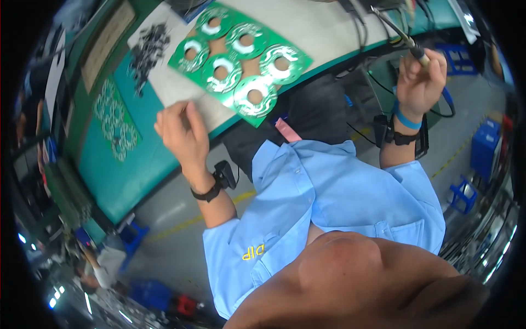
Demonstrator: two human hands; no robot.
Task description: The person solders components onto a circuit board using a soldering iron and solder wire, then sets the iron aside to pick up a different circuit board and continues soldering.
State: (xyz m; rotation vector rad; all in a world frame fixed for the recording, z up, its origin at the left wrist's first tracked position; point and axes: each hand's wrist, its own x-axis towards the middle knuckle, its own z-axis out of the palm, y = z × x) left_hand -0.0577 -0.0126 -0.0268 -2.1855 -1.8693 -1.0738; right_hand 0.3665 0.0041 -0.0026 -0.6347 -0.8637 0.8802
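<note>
Head view: green panel of ring-shaped circuit boards [239, 55] just beyond left hand [183, 134], long axis slanting away toward right hand's side; left hand loosely curled, empty, resting at bench edge [164, 159], nearer by far; right hand [419, 82] clenched on soldering iron [395, 30], raised well apart.

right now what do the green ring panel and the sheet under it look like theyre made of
Green ring panel: looks like rigid circuit-board laminate, glossy green coating with white printed ring markings and round cut-outs. Sheet under it: thin, matte, grey-white, probably paper or card; the left hand rests at its edge.
</note>
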